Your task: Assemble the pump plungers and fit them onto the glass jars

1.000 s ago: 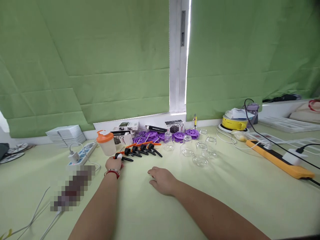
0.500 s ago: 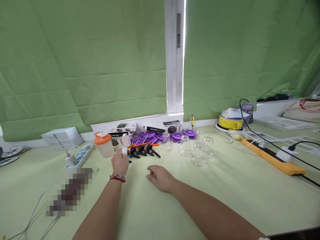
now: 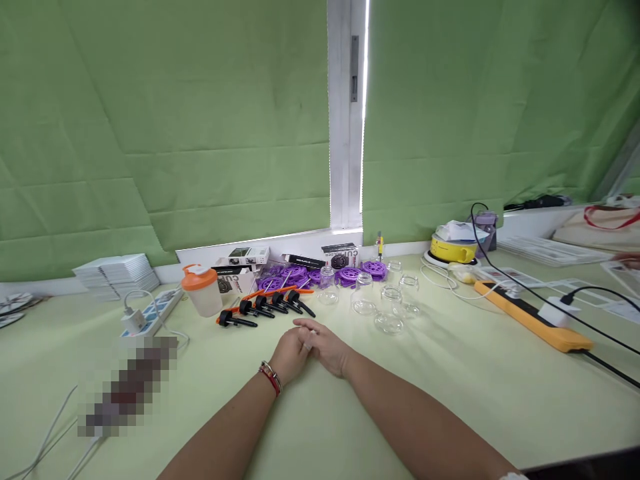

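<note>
My left hand [image 3: 290,355] and my right hand [image 3: 327,347] meet above the front middle of the table. The fingers of both are closed in against each other. A small pale bit shows between them, too little of it to name. Just beyond lie several black caps with stems [image 3: 237,321] in a slanting row, some over orange strips [image 3: 225,315]. To the right stand several clear glass bottles [image 3: 389,313] with open necks. Purple slotted discs [image 3: 350,275] are heaped behind.
An orange-lidded shaker cup [image 3: 203,293] stands left of the caps. Small boxes [image 3: 235,283] lean at the back. A white power strip [image 3: 155,313] with cables lies left. An orange power strip [image 3: 530,319], a yellow container [image 3: 453,250] and a black cable are on the right.
My left hand, which held a small white piece beside the black caps, has come right and toward me to meet my right hand. The white piece is now mostly hidden.
</note>
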The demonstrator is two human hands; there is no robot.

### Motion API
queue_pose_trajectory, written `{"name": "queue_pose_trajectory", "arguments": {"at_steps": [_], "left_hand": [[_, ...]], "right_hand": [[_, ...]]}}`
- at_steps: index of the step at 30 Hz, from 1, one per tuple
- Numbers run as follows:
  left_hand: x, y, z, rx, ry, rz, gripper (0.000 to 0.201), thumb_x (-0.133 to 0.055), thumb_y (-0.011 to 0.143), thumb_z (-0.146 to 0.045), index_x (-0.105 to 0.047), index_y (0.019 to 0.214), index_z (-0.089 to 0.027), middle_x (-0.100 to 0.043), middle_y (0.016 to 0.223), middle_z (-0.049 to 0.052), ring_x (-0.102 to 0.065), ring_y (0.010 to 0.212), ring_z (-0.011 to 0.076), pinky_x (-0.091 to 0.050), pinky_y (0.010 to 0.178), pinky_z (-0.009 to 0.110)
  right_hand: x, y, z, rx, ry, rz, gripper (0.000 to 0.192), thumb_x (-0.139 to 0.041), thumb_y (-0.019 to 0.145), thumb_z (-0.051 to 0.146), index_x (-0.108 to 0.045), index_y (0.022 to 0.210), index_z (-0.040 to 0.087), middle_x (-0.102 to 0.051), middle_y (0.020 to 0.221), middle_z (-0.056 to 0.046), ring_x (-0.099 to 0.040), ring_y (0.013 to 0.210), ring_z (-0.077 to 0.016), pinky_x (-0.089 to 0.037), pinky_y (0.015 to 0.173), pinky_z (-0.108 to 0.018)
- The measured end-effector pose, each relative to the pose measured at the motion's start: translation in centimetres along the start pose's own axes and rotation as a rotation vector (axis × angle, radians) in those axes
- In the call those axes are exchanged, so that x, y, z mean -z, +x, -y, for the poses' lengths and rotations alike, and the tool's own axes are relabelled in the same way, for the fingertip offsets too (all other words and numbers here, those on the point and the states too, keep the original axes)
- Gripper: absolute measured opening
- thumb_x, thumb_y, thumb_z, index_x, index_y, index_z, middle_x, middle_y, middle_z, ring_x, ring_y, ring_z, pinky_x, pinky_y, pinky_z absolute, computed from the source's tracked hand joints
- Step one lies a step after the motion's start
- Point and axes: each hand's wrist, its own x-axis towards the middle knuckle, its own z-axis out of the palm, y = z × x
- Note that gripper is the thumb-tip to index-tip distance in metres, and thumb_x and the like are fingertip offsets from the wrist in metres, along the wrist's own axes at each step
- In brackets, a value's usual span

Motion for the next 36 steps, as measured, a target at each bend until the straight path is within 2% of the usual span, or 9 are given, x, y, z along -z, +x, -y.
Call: {"name": "queue_pose_trajectory", "arguments": {"at_steps": [2,5,10,14,18,21,27,32,36], "left_hand": [[0.2,-0.1,0.4,0.007,-0.007,0.034,0.017,-0.045,0.076,-0.023,-0.059,0.066,-0.018,-0.064,0.068,0.002,-0.054,0.063,0.0150,-0.037,0.056,0.023],[0.7,0.0,1.4,0.053,0.029,0.031,0.017,-0.047,0.069,-0.021,-0.050,0.053,-0.018,-0.056,0.056,-0.001,-0.048,0.056,0.0127,-0.032,0.051,0.021],[1.4,0.2,2.4,0.109,0.178,0.011,0.021,-0.053,0.067,-0.025,-0.045,0.048,-0.018,-0.046,0.048,-0.003,-0.038,0.049,0.0106,-0.024,0.049,0.022],[1.5,-0.1,2.0,0.079,0.294,0.068,0.020,-0.051,0.070,-0.026,-0.051,0.051,-0.018,-0.053,0.053,-0.001,-0.043,0.052,0.0122,-0.024,0.052,0.024],[1.6,-0.1,1.7,0.043,0.395,0.121,0.013,-0.053,0.066,-0.024,-0.051,0.054,-0.019,-0.056,0.057,0.001,-0.045,0.054,0.0144,-0.020,0.052,0.025],[1.7,0.0,1.8,0.002,0.431,0.179,0.010,-0.055,0.063,-0.024,-0.051,0.055,-0.020,-0.058,0.060,0.002,-0.047,0.056,0.0156,-0.021,0.052,0.026],[1.6,-0.2,1.7,-0.033,0.450,0.219,0.010,-0.050,0.067,-0.020,-0.053,0.057,-0.020,-0.059,0.060,0.001,-0.048,0.057,0.0148,-0.023,0.053,0.025],[1.7,0.1,2.1,0.005,0.448,0.167,0.018,-0.046,0.074,-0.024,-0.050,0.057,-0.019,-0.054,0.058,0.000,-0.042,0.055,0.0132,-0.021,0.052,0.025],[2.0,0.3,2.7,0.037,0.444,0.154,0.026,-0.044,0.078,-0.029,-0.046,0.055,-0.019,-0.046,0.053,-0.002,-0.036,0.052,0.0121,-0.019,0.051,0.025]], "right_hand": [[0.1,-0.5,0.7,0.008,-0.083,0.126,0.057,-0.071,0.068,0.048,-0.055,0.114,0.020,-0.059,0.101,-0.005,-0.054,0.094,-0.0173,-0.041,0.086,-0.029],[0.2,-0.8,1.6,0.074,-0.336,0.225,0.043,-0.064,0.074,0.050,-0.060,0.103,0.018,-0.060,0.094,-0.003,-0.052,0.087,-0.0162,-0.041,0.081,-0.029],[0.5,-0.7,1.6,0.143,-0.689,0.199,0.035,-0.048,0.086,0.048,-0.062,0.096,0.017,-0.061,0.083,-0.001,-0.050,0.073,-0.0138,-0.040,0.068,-0.025],[0.8,-0.5,1.3,0.122,-0.893,0.157,0.051,-0.027,0.095,0.048,-0.064,0.080,0.016,-0.060,0.067,-0.001,-0.050,0.061,-0.0119,-0.038,0.062,-0.023],[0.9,-0.4,1.2,0.156,-1.175,0.143,0.044,-0.041,0.089,0.053,-0.065,0.078,0.017,-0.062,0.067,-0.002,-0.051,0.062,-0.0130,-0.034,0.059,-0.023],[0.9,-0.1,1.1,0.141,-1.284,0.180,0.044,-0.046,0.084,0.058,-0.068,0.081,0.020,-0.064,0.070,-0.002,-0.052,0.064,-0.0145,-0.032,0.058,-0.023],[1.0,0.6,0.5,0.144,-1.304,0.240,0.045,-0.037,0.092,0.049,-0.067,0.078,0.018,-0.063,0.070,-0.003,-0.051,0.066,-0.0143,-0.033,0.062,-0.024],[1.9,0.6,0.0,0.106,-0.966,0.156,0.036,-0.044,0.088,0.046,-0.060,0.076,0.017,-0.054,0.063,0.002,-0.044,0.057,-0.0102,-0.032,0.054,-0.021],[2.7,0.8,-0.4,0.037,-0.840,0.126,0.032,-0.053,0.083,0.043,-0.055,0.066,0.016,-0.049,0.055,0.004,-0.040,0.051,-0.0081,-0.031,0.052,-0.021]]}}
